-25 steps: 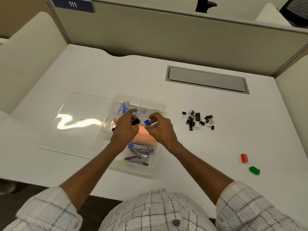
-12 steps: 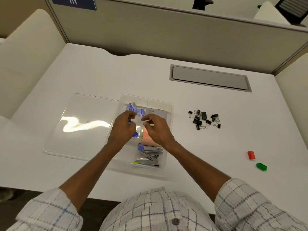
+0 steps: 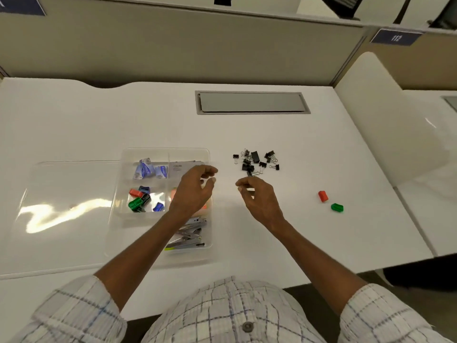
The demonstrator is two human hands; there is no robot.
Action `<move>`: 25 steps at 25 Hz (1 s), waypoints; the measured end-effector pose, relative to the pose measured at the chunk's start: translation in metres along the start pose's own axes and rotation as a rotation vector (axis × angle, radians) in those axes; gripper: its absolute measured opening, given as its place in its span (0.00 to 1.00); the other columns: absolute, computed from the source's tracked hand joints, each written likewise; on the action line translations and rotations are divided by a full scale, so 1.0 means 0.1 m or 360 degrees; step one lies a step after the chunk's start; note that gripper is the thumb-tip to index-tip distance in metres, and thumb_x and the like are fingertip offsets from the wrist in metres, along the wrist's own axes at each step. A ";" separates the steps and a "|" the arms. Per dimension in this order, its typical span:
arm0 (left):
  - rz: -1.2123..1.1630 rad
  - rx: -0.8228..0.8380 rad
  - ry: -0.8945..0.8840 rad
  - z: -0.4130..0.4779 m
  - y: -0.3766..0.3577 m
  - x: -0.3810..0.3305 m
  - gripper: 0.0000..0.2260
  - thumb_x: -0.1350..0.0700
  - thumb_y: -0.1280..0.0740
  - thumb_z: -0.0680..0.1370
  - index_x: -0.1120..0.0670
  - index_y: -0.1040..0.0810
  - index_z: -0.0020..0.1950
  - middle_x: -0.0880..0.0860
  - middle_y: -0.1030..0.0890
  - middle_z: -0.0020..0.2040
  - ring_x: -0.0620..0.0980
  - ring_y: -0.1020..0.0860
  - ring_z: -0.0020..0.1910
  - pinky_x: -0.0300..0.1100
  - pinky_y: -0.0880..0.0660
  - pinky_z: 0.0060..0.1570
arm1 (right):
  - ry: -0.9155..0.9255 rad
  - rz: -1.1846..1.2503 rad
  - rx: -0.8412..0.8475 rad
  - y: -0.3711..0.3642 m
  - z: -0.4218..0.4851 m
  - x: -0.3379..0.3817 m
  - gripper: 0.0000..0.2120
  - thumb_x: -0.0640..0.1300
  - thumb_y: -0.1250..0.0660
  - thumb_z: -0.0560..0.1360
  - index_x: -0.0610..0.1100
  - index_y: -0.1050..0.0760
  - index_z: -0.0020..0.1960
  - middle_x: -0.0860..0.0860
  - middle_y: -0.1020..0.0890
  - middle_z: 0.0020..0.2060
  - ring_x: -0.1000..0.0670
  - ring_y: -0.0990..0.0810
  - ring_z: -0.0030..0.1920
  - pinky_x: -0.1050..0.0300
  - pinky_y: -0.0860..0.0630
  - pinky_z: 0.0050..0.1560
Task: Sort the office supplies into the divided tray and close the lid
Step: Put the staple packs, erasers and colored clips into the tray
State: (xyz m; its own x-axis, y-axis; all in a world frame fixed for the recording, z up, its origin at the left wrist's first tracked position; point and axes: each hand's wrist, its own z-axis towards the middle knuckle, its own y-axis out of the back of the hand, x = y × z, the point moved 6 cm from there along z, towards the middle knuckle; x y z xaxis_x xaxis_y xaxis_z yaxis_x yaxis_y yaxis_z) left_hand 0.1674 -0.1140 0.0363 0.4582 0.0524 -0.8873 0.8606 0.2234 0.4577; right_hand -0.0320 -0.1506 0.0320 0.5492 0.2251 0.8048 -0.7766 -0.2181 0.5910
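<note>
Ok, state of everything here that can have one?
Divided tray: uncovered, partly filled.
Lid: off, flat left of tray.
Binder clips: loose pile on desk.
Red cap, green cap: unsorted, on desk.
Left hand: open, empty.
Right hand: open, empty.

You face a smooth white desk (image 3: 272, 134) with a grey rectangular cable hatch (image 3: 252, 102) set in it. A beige fabric partition (image 3: 173, 45) rises behind (its dark blue number plate (image 3: 395, 37) reads 112).
</note>
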 end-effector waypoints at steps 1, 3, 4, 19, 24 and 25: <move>-0.0002 0.0050 -0.0030 0.03 -0.14 -0.07 0.10 0.58 0.33 0.78 0.51 0.20 0.59 0.45 0.19 0.55 0.44 0.21 0.54 0.45 0.22 0.56 | -0.0039 -0.0020 -0.0049 0.15 -0.05 -0.13 0.06 0.38 0.34 0.78 0.44 0.20 0.52 0.53 0.16 0.50 0.54 0.17 0.49 0.55 0.17 0.50; 0.0014 0.0165 -0.0077 0.06 -0.43 -0.18 0.10 0.58 0.33 0.78 0.50 0.20 0.59 0.46 0.19 0.55 0.45 0.22 0.54 0.46 0.22 0.56 | -0.0089 -0.0105 -0.0143 0.45 -0.16 -0.40 0.06 0.37 0.33 0.78 0.44 0.20 0.52 0.54 0.17 0.50 0.52 0.17 0.50 0.51 0.17 0.51; 0.0028 0.0225 -0.0099 0.07 -0.58 -0.24 0.10 0.58 0.33 0.78 0.50 0.21 0.59 0.46 0.20 0.55 0.45 0.22 0.55 0.46 0.22 0.56 | -0.0117 -0.0155 -0.0190 0.61 -0.22 -0.54 0.06 0.37 0.33 0.78 0.44 0.20 0.52 0.54 0.17 0.50 0.52 0.17 0.50 0.49 0.17 0.51; 0.0398 0.0781 -0.0293 0.01 -2.52 -0.90 0.13 0.56 0.34 0.80 0.51 0.23 0.64 0.49 0.22 0.61 0.48 0.26 0.62 0.42 0.29 0.63 | -0.0429 -0.0951 -0.0123 1.91 -0.76 -1.98 0.22 0.42 0.34 0.80 0.45 0.31 0.73 0.47 0.34 0.76 0.46 0.38 0.77 0.51 0.32 0.74; 0.0526 0.0816 -0.0386 0.15 -3.04 -1.13 0.17 0.57 0.36 0.80 0.52 0.26 0.69 0.51 0.27 0.69 0.51 0.31 0.69 0.43 0.31 0.68 | -0.0362 -0.0969 -0.0026 1.96 -0.76 -2.09 0.20 0.43 0.37 0.82 0.46 0.30 0.73 0.47 0.26 0.70 0.48 0.28 0.70 0.54 0.30 0.71; 0.0581 0.0830 -0.0425 0.17 -3.14 -1.17 0.19 0.58 0.37 0.80 0.52 0.27 0.71 0.52 0.29 0.72 0.52 0.33 0.72 0.45 0.31 0.69 | -0.0343 -0.0961 -0.0031 1.96 -0.76 -2.07 0.19 0.42 0.37 0.82 0.46 0.29 0.72 0.48 0.24 0.68 0.48 0.25 0.66 0.56 0.27 0.67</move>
State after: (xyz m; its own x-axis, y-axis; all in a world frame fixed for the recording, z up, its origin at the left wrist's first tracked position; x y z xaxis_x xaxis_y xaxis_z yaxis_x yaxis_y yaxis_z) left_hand -0.1527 -0.2073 -0.0023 0.7206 -0.2212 -0.6572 0.6044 -0.2641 0.7516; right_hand -0.3214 -0.1676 -0.0232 0.9398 0.1067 0.3245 -0.3153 -0.0948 0.9442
